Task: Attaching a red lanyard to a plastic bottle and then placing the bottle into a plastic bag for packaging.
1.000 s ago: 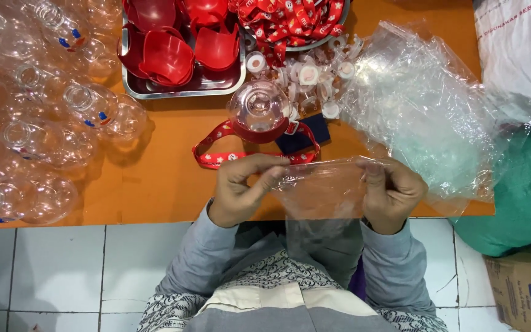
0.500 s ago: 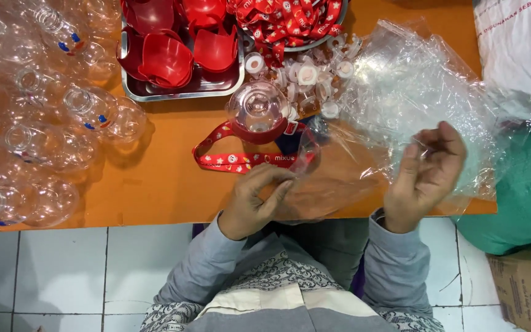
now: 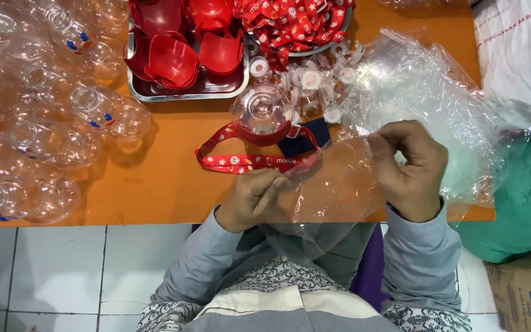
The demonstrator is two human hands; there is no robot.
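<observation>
Bright, even light from overhead; glare glints off the clear bottles and plastic bags, soft shadows on the table, hands slightly blurred.

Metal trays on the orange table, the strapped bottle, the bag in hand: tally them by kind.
Metal trays: 2
Clear bottle with red strap: 1
Clear plastic bag, held by left hand and right hand: 1
Total: 4
</observation>
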